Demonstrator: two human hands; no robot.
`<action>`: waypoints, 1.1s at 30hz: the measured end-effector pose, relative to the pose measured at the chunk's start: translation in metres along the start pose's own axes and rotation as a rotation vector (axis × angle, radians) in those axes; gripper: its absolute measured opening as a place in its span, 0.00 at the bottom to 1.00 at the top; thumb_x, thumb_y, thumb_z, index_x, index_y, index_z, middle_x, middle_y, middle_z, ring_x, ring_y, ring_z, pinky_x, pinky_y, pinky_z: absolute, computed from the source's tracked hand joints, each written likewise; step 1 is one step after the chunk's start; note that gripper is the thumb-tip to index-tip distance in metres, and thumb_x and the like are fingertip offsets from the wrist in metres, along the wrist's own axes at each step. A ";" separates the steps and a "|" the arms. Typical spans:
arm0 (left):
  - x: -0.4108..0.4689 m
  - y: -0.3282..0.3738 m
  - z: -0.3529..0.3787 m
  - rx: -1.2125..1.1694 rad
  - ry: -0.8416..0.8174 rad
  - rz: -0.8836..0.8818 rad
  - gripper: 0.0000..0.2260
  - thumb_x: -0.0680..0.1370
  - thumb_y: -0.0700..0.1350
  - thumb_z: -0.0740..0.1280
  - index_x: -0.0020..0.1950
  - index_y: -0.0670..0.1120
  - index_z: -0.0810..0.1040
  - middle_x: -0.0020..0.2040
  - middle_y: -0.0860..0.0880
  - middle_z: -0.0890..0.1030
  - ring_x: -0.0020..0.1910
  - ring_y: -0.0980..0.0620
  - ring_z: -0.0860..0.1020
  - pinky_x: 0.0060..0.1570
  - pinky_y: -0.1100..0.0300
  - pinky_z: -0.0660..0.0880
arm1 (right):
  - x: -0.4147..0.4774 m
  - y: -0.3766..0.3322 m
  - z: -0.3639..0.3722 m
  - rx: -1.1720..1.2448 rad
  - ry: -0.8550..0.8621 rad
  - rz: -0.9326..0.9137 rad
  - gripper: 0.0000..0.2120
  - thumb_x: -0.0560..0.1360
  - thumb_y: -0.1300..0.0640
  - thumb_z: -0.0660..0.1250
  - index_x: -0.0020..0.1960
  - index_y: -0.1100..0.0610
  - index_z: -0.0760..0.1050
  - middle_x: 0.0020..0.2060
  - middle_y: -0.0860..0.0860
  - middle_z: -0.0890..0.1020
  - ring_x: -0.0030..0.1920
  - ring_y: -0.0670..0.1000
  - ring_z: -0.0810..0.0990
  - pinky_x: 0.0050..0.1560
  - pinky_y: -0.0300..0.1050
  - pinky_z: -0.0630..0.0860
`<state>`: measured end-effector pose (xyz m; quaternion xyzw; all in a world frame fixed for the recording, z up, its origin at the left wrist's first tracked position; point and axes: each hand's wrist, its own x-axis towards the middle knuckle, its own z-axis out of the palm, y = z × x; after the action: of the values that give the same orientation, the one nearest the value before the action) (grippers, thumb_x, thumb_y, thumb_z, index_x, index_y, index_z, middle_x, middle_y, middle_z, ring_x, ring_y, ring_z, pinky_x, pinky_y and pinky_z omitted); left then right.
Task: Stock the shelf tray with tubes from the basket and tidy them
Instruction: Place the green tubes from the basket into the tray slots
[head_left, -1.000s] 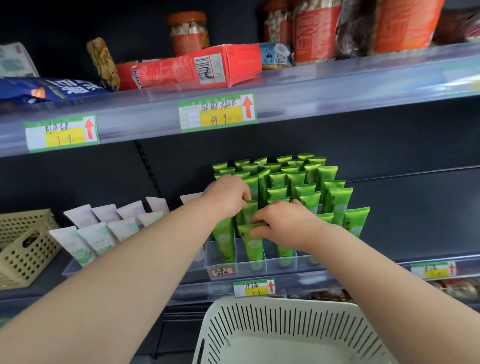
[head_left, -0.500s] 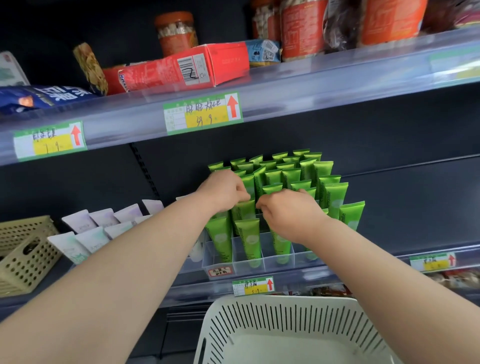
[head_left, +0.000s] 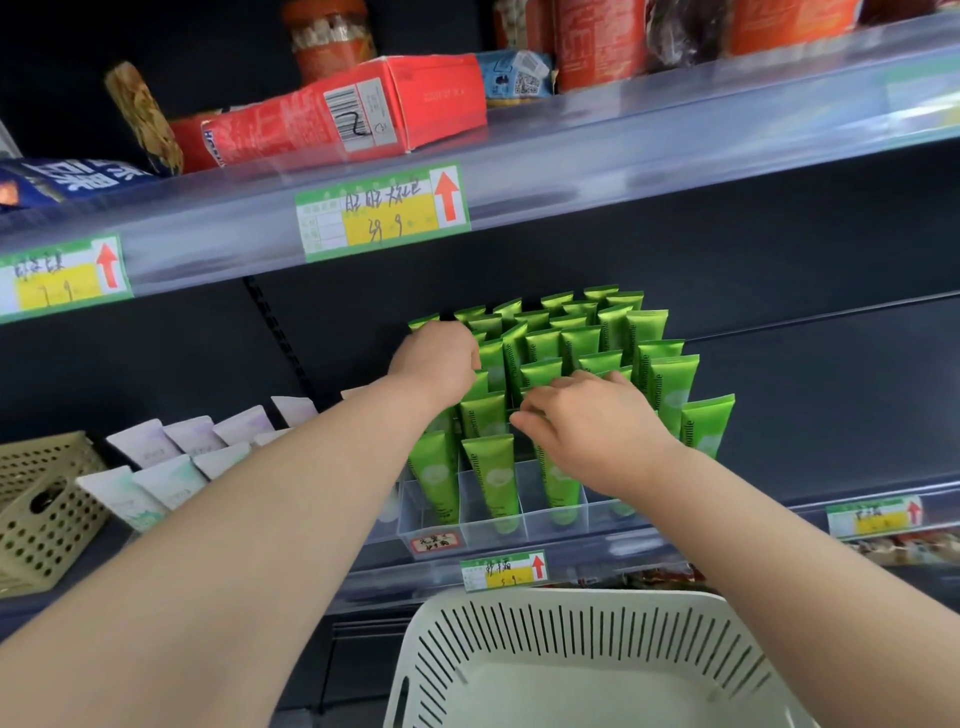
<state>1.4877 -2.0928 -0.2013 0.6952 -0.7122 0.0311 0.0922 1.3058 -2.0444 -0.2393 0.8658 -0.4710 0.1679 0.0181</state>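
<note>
Shelving fills the view. At its far left a beige perforated basket (head_left: 47, 519) sits on the middle shelf (head_left: 841, 483), with a blue bag (head_left: 67, 179) on the upper shelf (head_left: 701, 150) above it. Just right of that basket, pale tubes (head_left: 156, 467) stand tilted in rows. Above them a red box (head_left: 343, 117) lies on its side, barcode facing out, and a green-and-yellow price label (head_left: 383, 210) is fixed to the rail below it.

Next comes the left hand (head_left: 436, 361), reaching in at the left edge of the green tubes (head_left: 582, 343). Its back faces the camera and its fingers are curled out of sight among the tube tops, so I cannot tell whether it grips one. The green tubes stand crimped ends up, packed in rows, in a clear divided tray (head_left: 493, 525) on the middle shelf, with the front ones each in its own compartment.

The right hand (head_left: 592, 423) is over the front middle rows. Its fingers are loosely spread and lightly bent, resting on the crimped tops, with the thumb stretched toward the left; it is not closed round anything. Below, nearest the camera and under the right forearm, is the white slotted basket (head_left: 571, 654), its pale floor showing. Farther right, the outermost green tube stands alone at the tray's right edge, and a smaller price label (head_left: 872, 517) sits on the shelf rail.
</note>
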 end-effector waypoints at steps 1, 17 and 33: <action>0.002 0.002 0.001 -0.008 0.023 0.007 0.08 0.77 0.40 0.68 0.51 0.48 0.84 0.54 0.48 0.82 0.52 0.46 0.80 0.52 0.54 0.77 | 0.000 0.001 0.001 -0.003 0.008 0.000 0.21 0.80 0.41 0.49 0.53 0.49 0.77 0.47 0.46 0.81 0.54 0.52 0.76 0.52 0.50 0.66; -0.008 -0.021 -0.012 -0.221 0.040 0.023 0.05 0.75 0.42 0.71 0.50 0.49 0.84 0.52 0.51 0.83 0.52 0.52 0.79 0.55 0.55 0.76 | 0.008 -0.014 -0.002 0.026 0.045 -0.019 0.18 0.81 0.45 0.50 0.49 0.52 0.75 0.44 0.48 0.80 0.50 0.55 0.76 0.46 0.49 0.62; -0.042 -0.078 -0.020 -0.291 0.091 -0.047 0.07 0.76 0.41 0.68 0.51 0.49 0.84 0.52 0.51 0.82 0.51 0.51 0.79 0.55 0.53 0.77 | 0.040 -0.085 0.016 -0.086 -0.153 -0.101 0.11 0.80 0.51 0.57 0.55 0.50 0.77 0.44 0.51 0.79 0.58 0.55 0.71 0.53 0.51 0.63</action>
<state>1.5678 -2.0509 -0.1956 0.6889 -0.6877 -0.0432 0.2250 1.3996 -2.0327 -0.2310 0.8971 -0.4337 0.0799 0.0280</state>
